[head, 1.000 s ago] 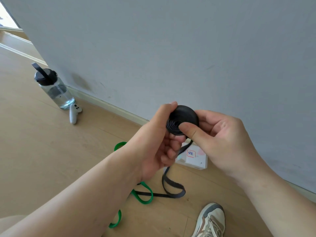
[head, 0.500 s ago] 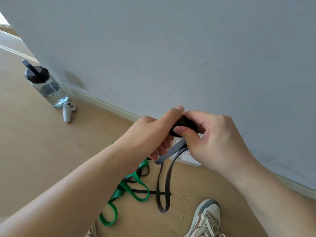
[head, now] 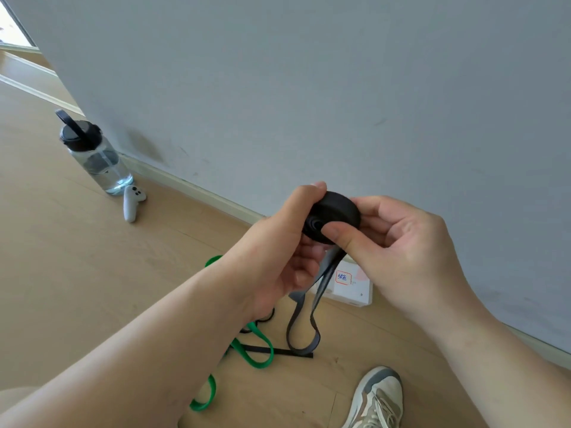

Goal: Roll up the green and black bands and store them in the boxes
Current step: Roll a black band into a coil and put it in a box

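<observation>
Two hands meet on the black band (head: 336, 208), whose wound part is held in the air in front of the wall (head: 340, 88). The left hand (head: 275, 261) curls its fingers round the near rim, while the right hand (head: 401, 251) pinches the coil with its thumb laid across the spiral face. Half a second ago the coil was turned edge-on and nearly hidden between the fingers; now its face shows again and the hanging tail looks a little shorter, which suggests another turn has gone on and the rolling is well along but unfinished. The loose end drops to the floor (head: 92, 288) and crosses the green band (head: 259, 359), which lies unrolled, so it may drag that band as it winds in. A white labelled box (head: 352, 288) sits against the wall just below the hands; whether it is open cannot be told. A shoe (head: 377, 400) lies near the tail, while the water bottle (head: 95, 159) and white controller (head: 131, 203) stand well apart to the left, leaving open floor there.
</observation>
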Tool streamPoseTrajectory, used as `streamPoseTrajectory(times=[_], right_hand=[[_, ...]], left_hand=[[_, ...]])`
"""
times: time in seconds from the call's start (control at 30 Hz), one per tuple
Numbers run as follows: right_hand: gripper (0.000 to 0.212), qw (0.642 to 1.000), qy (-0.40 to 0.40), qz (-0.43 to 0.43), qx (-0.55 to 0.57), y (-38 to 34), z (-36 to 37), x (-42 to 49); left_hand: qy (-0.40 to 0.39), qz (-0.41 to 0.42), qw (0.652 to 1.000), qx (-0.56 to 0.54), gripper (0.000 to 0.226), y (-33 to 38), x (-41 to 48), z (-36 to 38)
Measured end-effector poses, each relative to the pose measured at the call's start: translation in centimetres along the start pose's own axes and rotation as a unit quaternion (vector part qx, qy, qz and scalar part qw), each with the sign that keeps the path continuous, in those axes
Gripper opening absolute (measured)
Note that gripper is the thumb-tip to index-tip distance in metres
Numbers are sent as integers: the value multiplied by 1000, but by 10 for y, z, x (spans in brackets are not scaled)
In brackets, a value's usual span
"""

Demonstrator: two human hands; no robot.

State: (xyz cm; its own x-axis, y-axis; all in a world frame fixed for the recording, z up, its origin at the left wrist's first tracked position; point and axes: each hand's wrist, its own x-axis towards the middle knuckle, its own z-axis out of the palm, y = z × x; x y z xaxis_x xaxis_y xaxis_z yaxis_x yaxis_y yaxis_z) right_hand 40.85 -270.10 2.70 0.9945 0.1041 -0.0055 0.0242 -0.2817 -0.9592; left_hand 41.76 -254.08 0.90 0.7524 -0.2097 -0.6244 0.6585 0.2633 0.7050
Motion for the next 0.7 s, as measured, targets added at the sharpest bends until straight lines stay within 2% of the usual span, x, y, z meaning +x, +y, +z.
streamPoseTrajectory(times=[0.2, 0.4, 0.5, 0.63, 0.7], right_hand=[[29, 999, -20, -33, 3, -3, 0, 0], [31, 998, 1, -45, -31, 0, 5, -1], [27, 996, 15, -54, -68, 3, 4, -1], [24, 983, 21, -70, -167, 9, 0, 1], [24, 968, 12, -99, -228, 9, -2, 3]], left_hand=[[-70, -32, 992, -97, 58, -4, -2, 3], [-84, -28, 992, -95, 61, -10, 1, 3], [-71, -14, 997, -28, 66, -6, 2, 2], [75, 95, 987, 110, 64, -4, 6, 1], [64, 136, 973, 175, 70, -6, 3, 0]])
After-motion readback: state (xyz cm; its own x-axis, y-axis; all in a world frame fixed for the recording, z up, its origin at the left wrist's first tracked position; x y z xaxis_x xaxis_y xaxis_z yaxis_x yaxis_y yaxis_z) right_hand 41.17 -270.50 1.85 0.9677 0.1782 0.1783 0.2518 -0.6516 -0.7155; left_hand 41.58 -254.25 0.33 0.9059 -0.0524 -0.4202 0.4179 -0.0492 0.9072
